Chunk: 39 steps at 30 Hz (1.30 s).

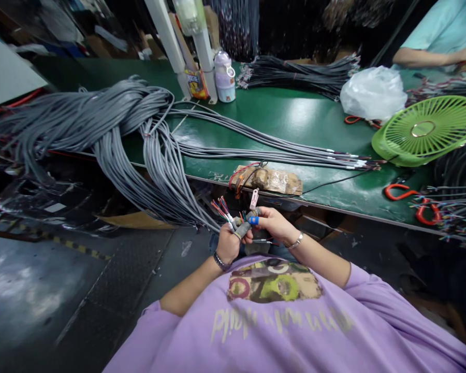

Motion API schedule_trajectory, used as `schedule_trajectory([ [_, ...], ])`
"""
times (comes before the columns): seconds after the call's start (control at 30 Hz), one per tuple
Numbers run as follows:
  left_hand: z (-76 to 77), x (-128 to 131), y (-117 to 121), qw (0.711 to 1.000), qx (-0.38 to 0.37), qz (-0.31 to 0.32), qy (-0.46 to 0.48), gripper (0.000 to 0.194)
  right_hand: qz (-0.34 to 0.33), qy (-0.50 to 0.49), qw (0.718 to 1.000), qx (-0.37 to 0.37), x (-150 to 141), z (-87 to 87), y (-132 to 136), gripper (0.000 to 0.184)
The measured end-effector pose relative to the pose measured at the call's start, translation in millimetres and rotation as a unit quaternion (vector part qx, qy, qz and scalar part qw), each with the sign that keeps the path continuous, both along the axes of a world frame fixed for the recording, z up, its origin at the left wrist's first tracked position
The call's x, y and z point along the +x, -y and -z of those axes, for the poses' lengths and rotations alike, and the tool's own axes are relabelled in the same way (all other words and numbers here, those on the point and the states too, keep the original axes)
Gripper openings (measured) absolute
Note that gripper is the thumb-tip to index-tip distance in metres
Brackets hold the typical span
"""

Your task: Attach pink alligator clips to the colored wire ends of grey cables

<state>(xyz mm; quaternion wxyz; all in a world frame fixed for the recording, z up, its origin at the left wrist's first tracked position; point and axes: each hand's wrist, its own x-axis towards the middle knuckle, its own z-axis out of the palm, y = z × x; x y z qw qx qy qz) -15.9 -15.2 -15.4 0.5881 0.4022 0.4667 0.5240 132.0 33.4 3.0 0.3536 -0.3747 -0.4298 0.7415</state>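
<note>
My left hand (230, 244) is closed around the end of a grey cable, with coloured wires (220, 207) fanning out above the fist. Grey wrapping covers its thumb. My right hand (275, 224) is pinched at the wires close beside it, its fingertips wrapped in grey and blue. Between the fingertips the small thin wires are partly hidden, so what exactly the right hand grips cannot be made out. From the left, a thick bundle of grey cables (161, 166) hangs over the table edge and runs down to my left hand.
On the green table (287, 116) lie stripped grey cables (272, 142), a taped wooden block (270, 178) and red-handled tools (429, 215). A green fan (427, 127), a white plastic bag (373, 93) and a lilac bottle (225, 76) stand further back. Another person's arm (431, 56) is at right.
</note>
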Motion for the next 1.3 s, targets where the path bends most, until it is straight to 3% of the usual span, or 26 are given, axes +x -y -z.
schedule_trajectory([
  [0.23, 2.9, -0.1, 0.9, 1.0, 0.006, 0.009, -0.022, 0.03, 0.03, 0.024, 0.999, 0.013, -1.9, -4.6, 3.8, 0.028],
  [0.53, -2.3, 7.5, -1.3, 0.996, -0.019, -0.081, 0.02, 0.029, 0.093, 0.0, 0.996, -0.01, -11.7, 9.4, 6.8, 0.026],
  [0.63, -7.3, 8.2, -2.6, 0.995, -0.032, -0.089, 0.042, 0.028, 0.085, -0.015, 0.996, -0.008, -10.7, 10.0, 6.6, 0.026],
  [0.73, -11.5, 7.0, -1.4, 0.994, -0.035, -0.09, 0.057, 0.029, 0.064, -0.06, 0.995, -0.052, -6.3, 12.9, 2.4, 0.028],
  [0.87, -13.6, 6.3, 0.6, 0.994, -0.031, -0.077, 0.065, 0.029, 0.106, -0.09, 0.978, -0.154, 0.8, 14.4, -10.4, 0.034],
  [0.97, -14.5, 8.1, -0.9, 0.995, -0.023, -0.074, 0.06, 0.027, 0.059, -0.098, 0.976, -0.186, 2.4, 8.8, -20.4, 0.038],
  [1.03, -16.1, 9.9, -2.9, 0.995, -0.021, -0.077, 0.062, 0.027, 0.02, -0.101, 0.981, -0.162, 0.7, 4.3, -24.5, 0.037],
  [1.1, -18.5, 11.7, -4.9, 0.995, -0.019, -0.076, 0.064, 0.028, 0.028, -0.08, 0.991, -0.099, -2.8, 1.9, -25.9, 0.037],
  [1.23, -21.8, 14.5, -7.5, 0.996, -0.019, -0.069, 0.058, 0.03, 0.161, 0.022, 0.985, 0.05, -10.5, 5.2, -24.8, 0.044],
  [1.3, -21.5, 15.5, -8.5, 0.996, -0.023, -0.07, 0.057, 0.03, 0.194, 0.043, 0.977, 0.08, -13.0, 8.9, -24.9, 0.048],
])
